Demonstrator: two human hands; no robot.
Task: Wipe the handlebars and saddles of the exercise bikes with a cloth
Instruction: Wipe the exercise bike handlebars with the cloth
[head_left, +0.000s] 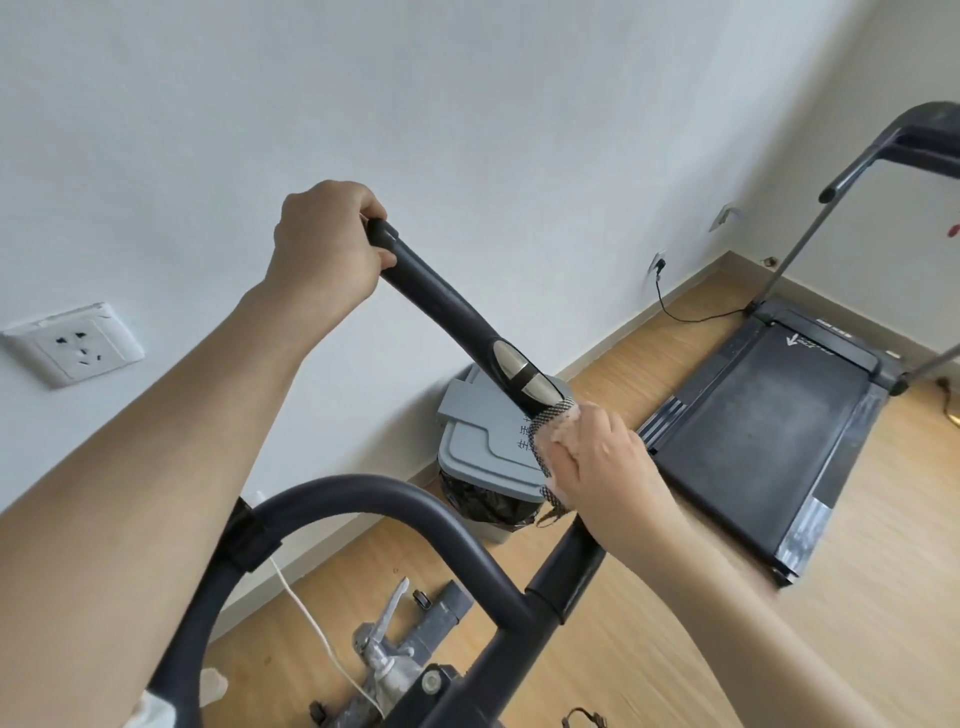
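A black exercise-bike handlebar (447, 306) rises from lower right to upper left, with a silver pulse sensor partway along it. My left hand (324, 241) grips its top end. My right hand (605, 457) wraps a pinkish cloth with a grey mesh side (545, 441) around the bar just below the sensor. A second curved black bar (363, 493) arcs across the lower left. No saddle is in view.
A grey lidded bin (488, 457) with a black liner stands by the white wall beyond the bar. A black treadmill (769, 431) lies on the wooden floor at right. A wall socket (72, 343) is at left. A white cable and metal bike parts lie below.
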